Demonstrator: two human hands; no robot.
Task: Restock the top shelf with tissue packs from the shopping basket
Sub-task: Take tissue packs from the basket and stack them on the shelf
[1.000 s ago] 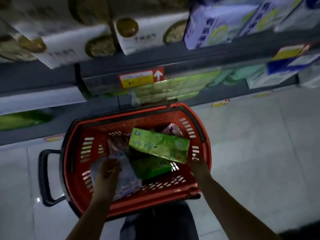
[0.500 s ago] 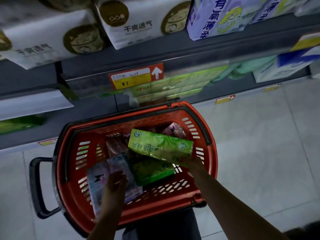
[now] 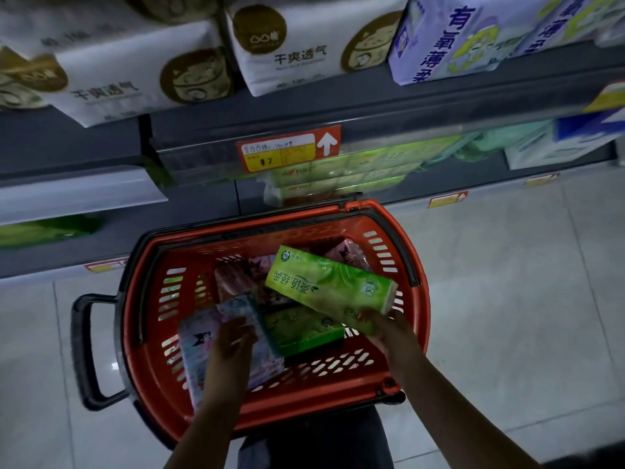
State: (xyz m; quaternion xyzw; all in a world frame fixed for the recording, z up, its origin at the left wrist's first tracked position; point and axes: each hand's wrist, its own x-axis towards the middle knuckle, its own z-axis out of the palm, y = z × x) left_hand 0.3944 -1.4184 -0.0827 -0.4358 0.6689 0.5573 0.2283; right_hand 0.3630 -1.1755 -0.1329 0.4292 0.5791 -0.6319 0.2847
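**Listener:** What fills the frame?

**Operator:** I look down into a red shopping basket (image 3: pixel 314 397) at centre frame. It stands on a pale tiled floor (image 3: pixel 507 299), with its black handle (image 3: pixel 83 350) sticking out at lower left. Both my hands are inside it.

**Listener:** What are the hands doing?

**Operator:** My right hand (image 3: pixel 389 330), lower right of centre, grips the near end of a long green tissue pack (image 3: pixel 329 289) from beneath. The pack tilts up across the basket's right half, clear of the goods below. I judge I hold it by the end so it can swing up toward the shelf. My left hand (image 3: pixel 233 343), lower left of centre, curls its fingers over a pale printed pack (image 3: pixel 199 346) propped near the basket's near wall. That may be to lift it too, or to keep it aside; I cannot tell which.

**Listener:** What else is in the basket?

**Operator:** A second green pack (image 3: pixel 304 333) lies flat between my hands, and pink packs (image 3: pixel 233 282) sit behind it.

**Listener:** And the shelf?

**Operator:** A grey shelf edge (image 3: pixel 406 106) crosses the upper frame under big white bundles (image 3: pixel 297 45), with a yellow and red price label (image 3: pixel 287 152) just below. Whether that is the top shelf I cannot tell. With several packs lying in the basket, I judge the restocking far from done.
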